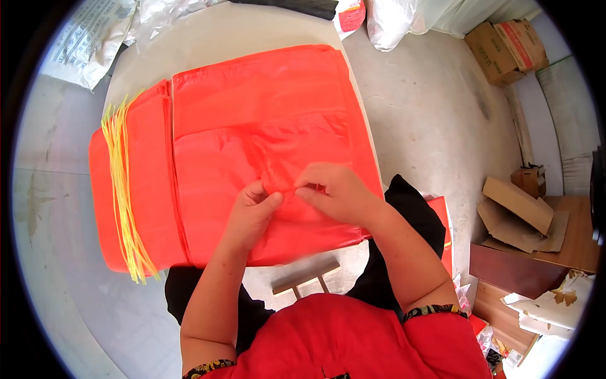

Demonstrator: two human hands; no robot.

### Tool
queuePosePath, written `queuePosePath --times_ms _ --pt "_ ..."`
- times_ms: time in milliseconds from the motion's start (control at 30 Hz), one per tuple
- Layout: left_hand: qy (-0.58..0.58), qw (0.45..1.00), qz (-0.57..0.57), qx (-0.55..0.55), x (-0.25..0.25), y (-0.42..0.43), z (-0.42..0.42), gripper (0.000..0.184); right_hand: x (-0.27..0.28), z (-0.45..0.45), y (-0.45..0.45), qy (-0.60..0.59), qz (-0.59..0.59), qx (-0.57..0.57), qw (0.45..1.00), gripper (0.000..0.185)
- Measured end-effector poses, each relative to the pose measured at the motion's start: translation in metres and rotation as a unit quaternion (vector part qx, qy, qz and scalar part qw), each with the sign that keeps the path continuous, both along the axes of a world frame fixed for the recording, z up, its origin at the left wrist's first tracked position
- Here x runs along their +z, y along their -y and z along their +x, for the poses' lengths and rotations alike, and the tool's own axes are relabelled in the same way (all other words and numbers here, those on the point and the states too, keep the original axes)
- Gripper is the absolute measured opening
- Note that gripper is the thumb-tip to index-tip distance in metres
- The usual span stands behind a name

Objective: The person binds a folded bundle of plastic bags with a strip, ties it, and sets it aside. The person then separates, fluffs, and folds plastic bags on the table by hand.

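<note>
Floor (423, 120): pale grey, marked; fills the upper right of the frame.

Table (252, 26): light top, rounded end; upper left to centre of the frame.

Red sheeting (252, 95): thin, glossy, piled in layers on the table, a crease running across; centre of the frame, lower edge towards the person's lap.

Red stack (148, 164): narrower, layered; left of the frame, alongside the sheeting.

White sack (88, 44): dark printing; upper left of the frame.

Open carton (521, 215): brown cardboard, flaps raised; right of the frame, on a brown cabinet (511, 268).

Closed carton (505, 50): brown, with a red-and-white panel; upper right of the frame.

Yellow strips (123, 189): long, loosely bundled; laid lengthwise over the red stack, left of the frame.

Right hand (334, 192): centre of the frame; thumb and forefinger pinching the sheeting.

Left hand (251, 211): just beside the right, centre of the frame; thumb and fingers likewise pinching the sheeting, which is puckered between the two hands.
</note>
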State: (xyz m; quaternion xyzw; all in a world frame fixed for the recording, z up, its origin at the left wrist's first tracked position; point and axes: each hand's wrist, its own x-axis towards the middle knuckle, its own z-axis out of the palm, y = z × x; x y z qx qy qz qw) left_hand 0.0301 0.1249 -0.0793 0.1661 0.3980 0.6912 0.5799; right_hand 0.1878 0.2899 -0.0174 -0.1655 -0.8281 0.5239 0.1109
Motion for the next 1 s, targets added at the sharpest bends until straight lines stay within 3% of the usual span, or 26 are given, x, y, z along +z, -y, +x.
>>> queuePosePath --times_ms 533,633,733,833,933,1000 --pt "0.031 0.999 -0.009 0.000 0.003 -0.002 0.001 0.020 0.002 0.001 -0.010 0.014 -0.052 -0.095 0.994 0.011" --pt "0.012 1.000 -0.021 0.004 0.001 -0.001 0.000 0.020 -0.005 -0.003 -0.018 -0.036 -0.008 -0.205 0.978 0.013" --pt "-0.006 1.000 -0.022 0.007 -0.002 0.000 0.001 0.020 -0.009 -0.006 -0.032 -0.189 0.189 -0.317 0.910 0.019" --pt "-0.015 0.999 -0.034 0.010 0.004 0.000 0.002 0.020 -0.001 0.009 -0.017 -0.171 0.303 -0.125 0.929 0.028" --pt "-0.018 0.998 -0.054 0.007 0.002 0.000 0.001 0.021 -0.010 -0.002 0.004 -0.003 0.184 0.009 0.983 0.034" --pt "-0.013 0.998 -0.059 0.005 0.002 0.001 0.001 0.021 -0.028 -0.010 0.001 -0.028 0.269 -0.073 0.960 0.034"
